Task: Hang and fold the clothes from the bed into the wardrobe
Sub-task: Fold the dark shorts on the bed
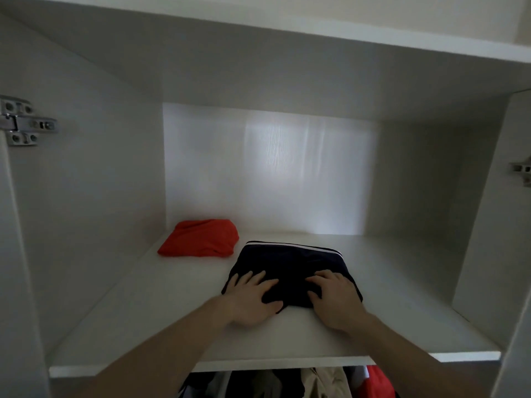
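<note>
Wardrobe shelf (pixel 161 326): white laminate board, smooth, matt, slight sheen near front edge. Back panel (pixel 270 168): white, faint vertical woodgrain texture, a soft glare patch showing a semi-gloss finish. Side walls same smooth matt white board. Left hinge (pixel 24 122): shiny bright metal with screw heads; right hinge (pixel 521 169) duller grey metal, partly cut off. Folded dark garment (pixel 290 262): navy cloth, matt, soft, with a white striped band along far edge. Red garment (pixel 199 239): matt red cloth, crumpled, soft folds. Hanging clothes (pixel 316 382) below the shelf: mixed fabrics, dark, beige, red, all matt.
</note>
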Demonstrator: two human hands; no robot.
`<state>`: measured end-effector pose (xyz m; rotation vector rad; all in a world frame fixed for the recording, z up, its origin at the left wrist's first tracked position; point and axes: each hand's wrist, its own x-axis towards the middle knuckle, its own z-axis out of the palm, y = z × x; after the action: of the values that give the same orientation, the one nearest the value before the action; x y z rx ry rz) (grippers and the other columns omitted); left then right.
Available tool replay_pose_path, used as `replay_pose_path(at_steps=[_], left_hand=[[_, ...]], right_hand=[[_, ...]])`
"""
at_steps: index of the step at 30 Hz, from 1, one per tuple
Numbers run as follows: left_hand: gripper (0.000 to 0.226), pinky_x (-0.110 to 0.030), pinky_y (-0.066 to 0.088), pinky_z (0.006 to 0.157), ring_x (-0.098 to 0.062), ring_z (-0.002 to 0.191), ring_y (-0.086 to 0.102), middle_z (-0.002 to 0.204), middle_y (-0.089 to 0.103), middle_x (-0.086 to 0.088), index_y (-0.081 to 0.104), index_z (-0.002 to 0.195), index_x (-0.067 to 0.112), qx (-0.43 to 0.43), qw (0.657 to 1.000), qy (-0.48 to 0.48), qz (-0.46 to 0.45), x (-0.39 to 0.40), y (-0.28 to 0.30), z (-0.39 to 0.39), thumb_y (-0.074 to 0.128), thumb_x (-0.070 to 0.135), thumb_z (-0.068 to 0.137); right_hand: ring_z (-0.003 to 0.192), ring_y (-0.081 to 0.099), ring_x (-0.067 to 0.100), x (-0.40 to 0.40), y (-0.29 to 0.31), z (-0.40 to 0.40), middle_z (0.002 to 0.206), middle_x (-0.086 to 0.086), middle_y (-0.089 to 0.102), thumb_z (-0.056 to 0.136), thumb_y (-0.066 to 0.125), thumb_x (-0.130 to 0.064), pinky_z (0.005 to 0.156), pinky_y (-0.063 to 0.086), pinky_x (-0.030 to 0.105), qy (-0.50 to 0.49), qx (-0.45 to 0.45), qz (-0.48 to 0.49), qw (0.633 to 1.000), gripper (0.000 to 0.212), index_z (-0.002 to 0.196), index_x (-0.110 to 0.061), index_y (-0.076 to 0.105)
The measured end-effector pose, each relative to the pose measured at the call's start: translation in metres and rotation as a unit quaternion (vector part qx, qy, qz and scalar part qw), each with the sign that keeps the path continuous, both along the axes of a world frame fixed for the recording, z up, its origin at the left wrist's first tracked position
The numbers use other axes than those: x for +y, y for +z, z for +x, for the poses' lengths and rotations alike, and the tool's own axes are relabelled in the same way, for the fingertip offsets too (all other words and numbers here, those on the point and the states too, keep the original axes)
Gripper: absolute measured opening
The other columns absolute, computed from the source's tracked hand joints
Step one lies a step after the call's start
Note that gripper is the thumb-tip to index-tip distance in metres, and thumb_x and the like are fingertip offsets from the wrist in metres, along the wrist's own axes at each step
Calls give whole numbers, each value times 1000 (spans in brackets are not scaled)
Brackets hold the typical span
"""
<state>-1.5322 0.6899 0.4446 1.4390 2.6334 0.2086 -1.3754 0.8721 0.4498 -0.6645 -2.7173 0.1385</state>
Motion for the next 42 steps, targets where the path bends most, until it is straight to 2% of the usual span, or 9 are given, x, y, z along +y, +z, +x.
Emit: replay_pose_path(at_steps=[7,16,28,35,42], left_hand=[[88,-46,-11,124,-20,159,-6,172,1,10,15,159,50,-12,998,46,31,47,-9,-42,23,85,78],[71,-45,-4,125,-17,158,5,171,14,13,28,154,51,11,991,98,89,88,-17,-84,38,79,89],[66,-45,0,125,-16,156,13,168,23,12,33,153,50,66,976,143,150,117,-28,-113,37,75,93],[62,-44,3,125,-16,155,15,168,24,12,34,152,50,74,973,147,162,119,-24,-112,39,71,94],[62,-45,3,126,-17,155,16,168,25,10,36,153,47,68,972,140,178,117,-22,-106,37,70,96]], right_hand=[[148,35,17,43,-8,-54,157,-10,42,105,44,-40,127,13,40,-3,-4,-9,1000,44,149,-38,50],[154,21,16,83,-13,-98,165,-8,32,104,42,-41,128,0,43,25,-9,-37,999,51,155,-36,41],[154,19,16,122,-23,-150,164,-10,31,104,40,-43,127,-5,43,62,10,-29,998,51,155,-36,40],[159,9,20,122,-29,-150,168,-8,27,103,42,-45,127,-7,45,55,37,-5,998,60,161,-33,32],[160,-6,28,103,-28,-125,174,-1,2,106,34,-50,127,-9,45,-19,44,-21,999,67,166,-32,11]])
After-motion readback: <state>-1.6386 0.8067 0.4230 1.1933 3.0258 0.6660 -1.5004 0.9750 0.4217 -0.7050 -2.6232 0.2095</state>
